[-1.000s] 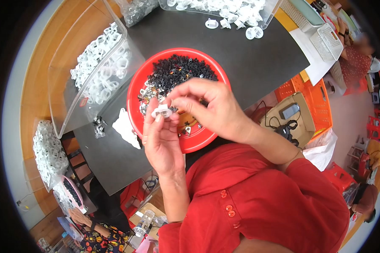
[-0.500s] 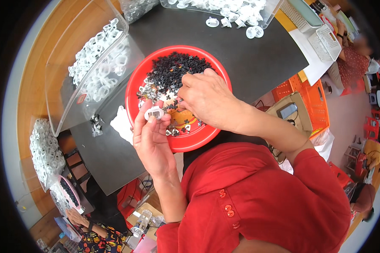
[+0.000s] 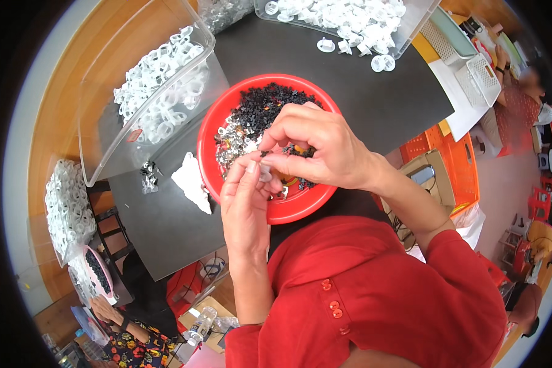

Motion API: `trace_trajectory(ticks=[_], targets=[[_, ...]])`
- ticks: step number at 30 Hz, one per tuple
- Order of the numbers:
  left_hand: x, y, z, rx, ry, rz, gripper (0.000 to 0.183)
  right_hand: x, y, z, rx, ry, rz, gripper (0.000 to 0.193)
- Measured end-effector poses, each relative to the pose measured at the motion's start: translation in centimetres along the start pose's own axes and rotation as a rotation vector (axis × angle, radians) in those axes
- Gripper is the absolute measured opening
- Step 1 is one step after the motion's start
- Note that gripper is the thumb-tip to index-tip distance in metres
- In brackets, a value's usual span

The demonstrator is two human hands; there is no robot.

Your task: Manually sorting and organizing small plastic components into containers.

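Over a round red basin (image 3: 210, 156), my left hand (image 3: 242, 202) pinches a small white plastic piece (image 3: 265, 174), mostly covered by the fingers. Just above that piece, my right hand (image 3: 325, 150) grips a tiny black part (image 3: 264, 154) between thumb and forefinger; the two hands meet there. A heap of small black parts (image 3: 267, 105) lies in the far side of the basin. Small silvery metal pieces (image 3: 230, 142) are spread along its left side. More black parts lie beneath my right hand, partly hidden by it.
A clear bin (image 3: 92, 132) of white rings (image 3: 159, 86) stands left. Another clear bin (image 3: 420, 24) holds white parts at the back, several loose beside it. A crumpled white cloth (image 3: 191, 184) lies by the basin. An orange crate (image 3: 466, 168) is right; a co-worker's hand (image 3: 107, 310) shows lower left.
My left hand has moved right with the white piece, turning it. My right hand has lifted from the loose parts and now meets it with a black part. The whole view has shifted slightly.
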State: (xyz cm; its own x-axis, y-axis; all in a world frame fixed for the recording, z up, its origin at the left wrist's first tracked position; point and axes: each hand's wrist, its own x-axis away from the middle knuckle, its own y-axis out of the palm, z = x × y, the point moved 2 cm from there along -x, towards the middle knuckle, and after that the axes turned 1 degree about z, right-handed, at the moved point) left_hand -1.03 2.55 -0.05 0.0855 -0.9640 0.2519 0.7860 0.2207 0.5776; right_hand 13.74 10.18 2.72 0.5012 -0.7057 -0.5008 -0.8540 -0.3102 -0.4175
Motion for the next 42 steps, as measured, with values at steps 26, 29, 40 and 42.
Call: trace_trajectory(ticks=[26, 29, 40, 42], targets=[[0.6, 0.4, 0.6, -0.408, 0.174, 0.121, 0.018, -0.1, -0.5, -0.6, 0.301, -0.315, -0.126, 0.010], [0.3, 1.0, 0.7, -0.116, 0.093, -0.002, 0.026, 0.1, -0.4, -0.5, 0.269, -0.260, -0.029, 0.010], [0.3, 1.2, -0.4, 0.052, 0.029, -0.072, 0.046, 1.4, 0.7, -1.2, 0.130, -0.002, 0.042, 0.011], [0.2, 1.1, -0.5, 0.053, 0.025, -0.085, 0.045, 1.4, 0.8, -1.3, 0.169, -0.076, 0.040, 0.011]])
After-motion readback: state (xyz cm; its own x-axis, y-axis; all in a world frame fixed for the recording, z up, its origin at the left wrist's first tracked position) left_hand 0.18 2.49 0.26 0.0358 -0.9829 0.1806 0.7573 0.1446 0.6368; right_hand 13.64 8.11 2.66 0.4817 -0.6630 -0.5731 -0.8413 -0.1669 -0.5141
